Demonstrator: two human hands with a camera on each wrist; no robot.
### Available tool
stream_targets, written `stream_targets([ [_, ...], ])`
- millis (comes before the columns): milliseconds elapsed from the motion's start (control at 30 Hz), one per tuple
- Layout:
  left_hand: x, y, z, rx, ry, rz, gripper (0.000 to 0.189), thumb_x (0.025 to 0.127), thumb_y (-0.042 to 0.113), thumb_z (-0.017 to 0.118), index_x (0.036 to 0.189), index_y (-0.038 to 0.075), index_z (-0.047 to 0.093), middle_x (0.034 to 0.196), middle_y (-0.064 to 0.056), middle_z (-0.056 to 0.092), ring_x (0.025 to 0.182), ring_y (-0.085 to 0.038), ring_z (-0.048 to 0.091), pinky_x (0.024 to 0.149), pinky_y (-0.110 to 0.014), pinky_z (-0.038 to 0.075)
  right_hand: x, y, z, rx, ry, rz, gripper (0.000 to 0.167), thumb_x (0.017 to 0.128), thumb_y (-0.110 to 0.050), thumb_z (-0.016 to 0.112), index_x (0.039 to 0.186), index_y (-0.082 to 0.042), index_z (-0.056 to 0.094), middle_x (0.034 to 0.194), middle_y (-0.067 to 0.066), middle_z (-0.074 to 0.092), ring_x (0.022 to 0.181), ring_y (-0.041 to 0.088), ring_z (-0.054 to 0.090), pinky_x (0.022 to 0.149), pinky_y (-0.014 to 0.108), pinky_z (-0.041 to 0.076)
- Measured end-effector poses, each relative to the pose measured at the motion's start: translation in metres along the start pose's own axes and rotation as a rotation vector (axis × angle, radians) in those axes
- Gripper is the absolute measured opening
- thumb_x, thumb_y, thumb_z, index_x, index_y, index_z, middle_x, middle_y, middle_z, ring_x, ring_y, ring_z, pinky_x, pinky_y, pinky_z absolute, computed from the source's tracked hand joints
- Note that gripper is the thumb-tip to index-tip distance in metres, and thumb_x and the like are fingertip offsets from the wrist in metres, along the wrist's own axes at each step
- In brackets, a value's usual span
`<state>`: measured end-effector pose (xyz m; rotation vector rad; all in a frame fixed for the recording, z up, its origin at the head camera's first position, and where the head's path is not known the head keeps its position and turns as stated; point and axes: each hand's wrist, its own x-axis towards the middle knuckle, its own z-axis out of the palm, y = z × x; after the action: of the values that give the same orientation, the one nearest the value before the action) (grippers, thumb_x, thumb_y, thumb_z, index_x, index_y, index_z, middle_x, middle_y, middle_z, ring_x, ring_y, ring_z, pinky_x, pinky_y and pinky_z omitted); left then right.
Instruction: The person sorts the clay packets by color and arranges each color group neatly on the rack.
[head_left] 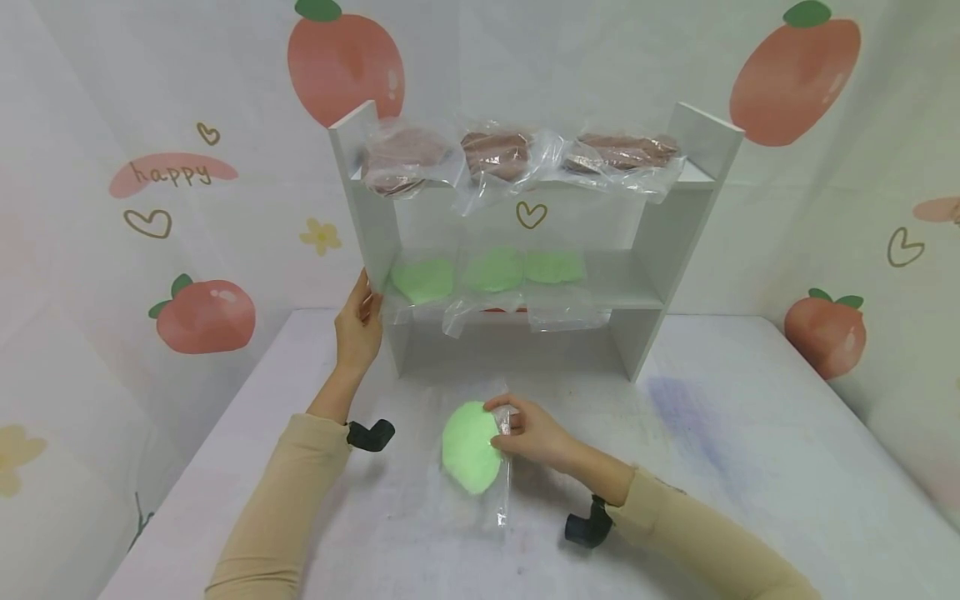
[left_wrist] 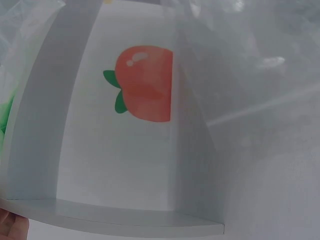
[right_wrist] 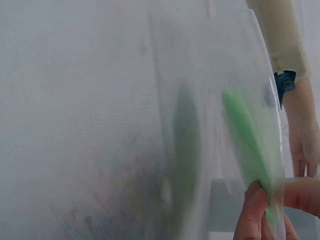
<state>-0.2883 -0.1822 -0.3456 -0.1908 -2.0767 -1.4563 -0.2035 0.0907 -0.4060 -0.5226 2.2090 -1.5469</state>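
Observation:
My right hand (head_left: 536,432) pinches the side edge of a clear plastic bag (head_left: 501,508) holding a flat, light-green oval piece (head_left: 468,450). The thumb and fingers (right_wrist: 252,207) close on that edge in the right wrist view, where the green piece (right_wrist: 245,130) stands nearly edge-on. At the left, my left hand (head_left: 358,327) touches the outer side of a white shelf unit (head_left: 371,225), at the height of its middle shelf. Only a few fingertips (left_wrist: 17,227) show in the left wrist view, beside the side panel.
Three bagged green pieces (head_left: 495,268) lie along the middle shelf, their bags overhanging its front. On the top shelf rest three bagged reddish-brown pieces (head_left: 495,156). The unit stands on a white table (head_left: 720,467) before a fruit-printed curtain (head_left: 525,50).

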Motion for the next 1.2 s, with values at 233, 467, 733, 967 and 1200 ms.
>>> stream_targets([
  [233, 0.0, 0.0, 0.0, -0.005, -0.006, -0.022, 0.049, 0.097, 0.005, 0.046, 0.144, 0.016, 0.037, 0.135, -0.022, 0.051, 0.12, -0.036, 0.054, 0.098, -0.047, 0.048, -0.006, -0.009, -0.012, 0.014, 0.009, 0.014, 0.049, 0.084, -0.006, 0.065, 0.129, -0.017, 0.048, 0.066, 0.0, 0.049, 0.057, 0.01, 0.04, 0.05, 0.018, 0.035],
  [467, 0.0, 0.0, 0.0, -0.009, -0.007, -0.021, 0.049, 0.097, 0.005, 0.046, 0.144, 0.016, 0.037, 0.136, -0.021, 0.05, 0.121, -0.036, 0.054, 0.098, -0.047, 0.048, -0.013, -0.017, -0.021, 0.034, -0.009, -0.056, 0.05, 0.085, -0.008, 0.066, 0.131, -0.013, 0.046, 0.076, 0.004, 0.061, 0.064, 0.011, 0.051, 0.056, 0.021, 0.043],
  [733, 0.0, -0.001, 0.001, -0.009, 0.004, -0.011, 0.049, 0.097, 0.004, 0.046, 0.144, 0.015, 0.037, 0.136, -0.022, 0.05, 0.12, -0.037, 0.055, 0.098, -0.046, 0.048, -0.021, -0.025, -0.03, -0.014, 0.028, -0.099, 0.052, 0.085, -0.015, 0.068, 0.132, -0.018, 0.046, 0.071, 0.001, 0.057, 0.064, 0.011, 0.049, 0.058, 0.022, 0.045],
  [967, -0.002, 0.009, -0.001, -0.017, -0.006, -0.017, 0.049, 0.096, 0.002, 0.046, 0.144, 0.011, 0.037, 0.136, -0.024, 0.049, 0.121, -0.038, 0.053, 0.099, -0.046, 0.047, -0.027, -0.032, -0.037, -0.007, 0.044, -0.13, 0.054, 0.085, -0.016, 0.068, 0.133, -0.018, 0.044, 0.107, 0.016, 0.062, 0.081, 0.017, 0.064, 0.073, 0.029, 0.056],
  [1200, 0.0, 0.0, 0.001, -0.005, -0.002, -0.018, 0.05, 0.096, 0.003, 0.046, 0.144, 0.013, 0.036, 0.136, -0.024, 0.05, 0.121, -0.038, 0.053, 0.099, -0.047, 0.047, -0.034, -0.041, -0.043, 0.027, 0.08, -0.175, 0.056, 0.085, -0.01, 0.067, 0.135, -0.013, 0.041, 0.118, 0.022, 0.054, 0.08, 0.019, 0.067, 0.071, 0.03, 0.059],
])
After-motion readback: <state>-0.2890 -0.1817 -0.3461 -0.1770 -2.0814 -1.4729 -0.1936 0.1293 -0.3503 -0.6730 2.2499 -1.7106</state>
